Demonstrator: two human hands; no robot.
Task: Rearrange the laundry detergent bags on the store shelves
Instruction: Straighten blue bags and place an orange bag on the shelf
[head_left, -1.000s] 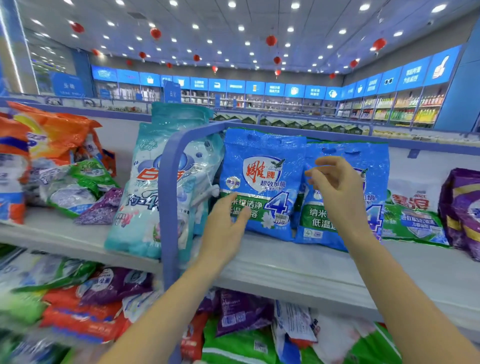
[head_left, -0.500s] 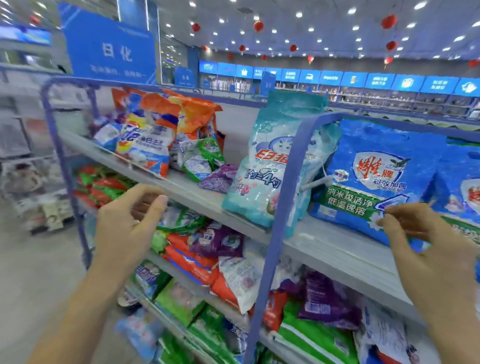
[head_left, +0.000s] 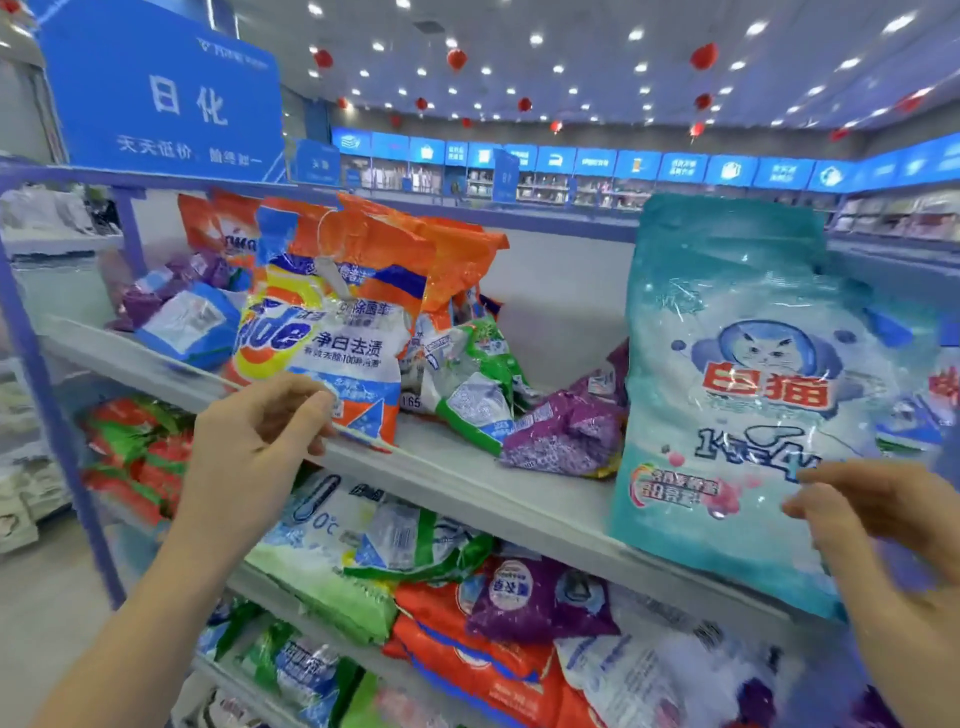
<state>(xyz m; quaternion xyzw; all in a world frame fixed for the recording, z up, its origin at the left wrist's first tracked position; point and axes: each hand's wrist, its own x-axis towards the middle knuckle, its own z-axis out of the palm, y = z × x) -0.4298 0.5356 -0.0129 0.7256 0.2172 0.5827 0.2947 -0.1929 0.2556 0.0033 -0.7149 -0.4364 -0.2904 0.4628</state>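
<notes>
An orange Tide detergent bag (head_left: 332, 332) stands at the front of the upper shelf (head_left: 467, 486). My left hand (head_left: 260, 441) hovers at that bag's bottom edge, fingers loosely curled, fingertips right by the plastic; no grip shows. At the right a tall teal bag with a cat logo (head_left: 737, 395) stands upright on the same shelf. In front of the teal bag's lower right corner is my right hand (head_left: 872, 509), fingers relaxed and holding nothing. A green bag (head_left: 478, 384) and a purple bag (head_left: 566, 431) lie slumped between the two upright bags.
More orange bags stand behind the Tide bag, and a blue bag (head_left: 192, 327) lies to its left. The lower shelf is packed with green, orange, purple and white bags (head_left: 467, 613). A blue upright post (head_left: 47, 415) frames the left end. A blue sign (head_left: 161, 98) hangs above.
The view has swung left, away from the blue bags. My left hand rose to the Tide bag's bottom edge. My right hand now sits in front of the teal bag.
</notes>
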